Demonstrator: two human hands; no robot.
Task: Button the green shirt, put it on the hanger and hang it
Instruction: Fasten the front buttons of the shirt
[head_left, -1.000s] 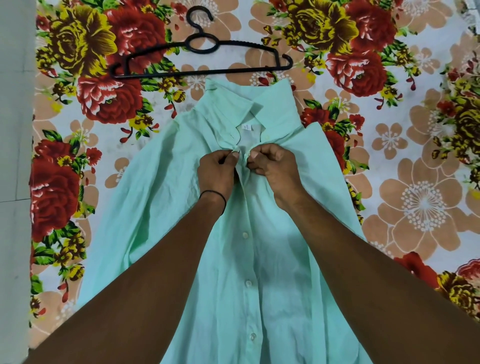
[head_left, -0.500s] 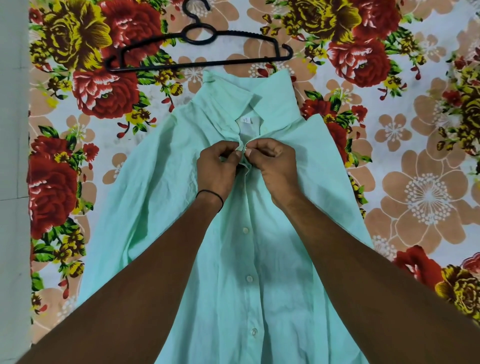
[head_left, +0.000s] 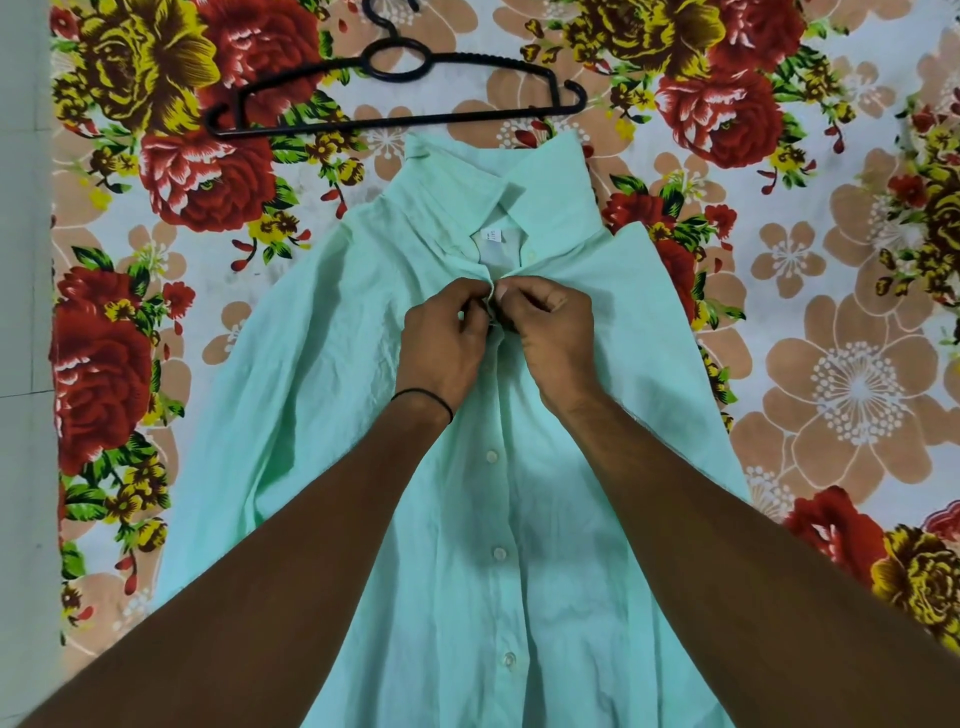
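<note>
The green shirt (head_left: 519, 519) lies flat in the middle of the frame on a flowery sheet (head_left: 831, 364). The lower buttons look done. The left hand (head_left: 441, 348) and right hand (head_left: 550, 332) pinch the cloth near the collar, working on a top button. The black hanger (head_left: 395, 91) waits untouched at the top of the frame.

Label (head_left: 492, 244) on green shirt (head_left: 519, 597) — print illegible

Two bare forearms are seen, each ending in a bare hand: the left hand (head_left: 441, 345) and the right hand (head_left: 553, 338). A thin black cord-like wristband (head_left: 423, 399) is worn just behind the left hand, wrapped once round the wrist. A short, unpainted thumbnail is shown on the right hand.
</note>
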